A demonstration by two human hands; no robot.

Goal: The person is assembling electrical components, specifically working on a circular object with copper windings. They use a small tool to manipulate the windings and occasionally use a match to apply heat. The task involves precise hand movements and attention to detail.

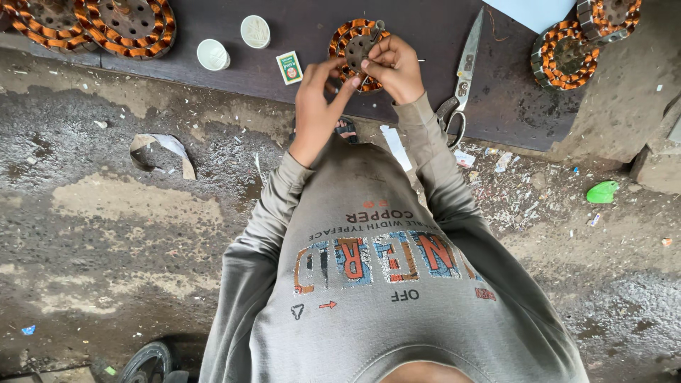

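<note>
Copper-wound round stator with orange windings and a grey metal core (349, 42) sits at the far centre of the scene, raised off the dark wooden board (425, 78) between both hands. The left hand (318, 99) closes on the near left edge, thumb and fingers pinched together on the windings, apparently to steady the part. The right hand (394, 67) is clamped over the right edge, fingers curled across the core, which keeps the face turned toward the person. Long steel scissors (462, 74) lie just right of the hands, within reach. Two white round caps (234, 42) and a small green-and-white box (289, 67) rest to the left. More wound stators (99, 25) lie far left and far right.
</note>
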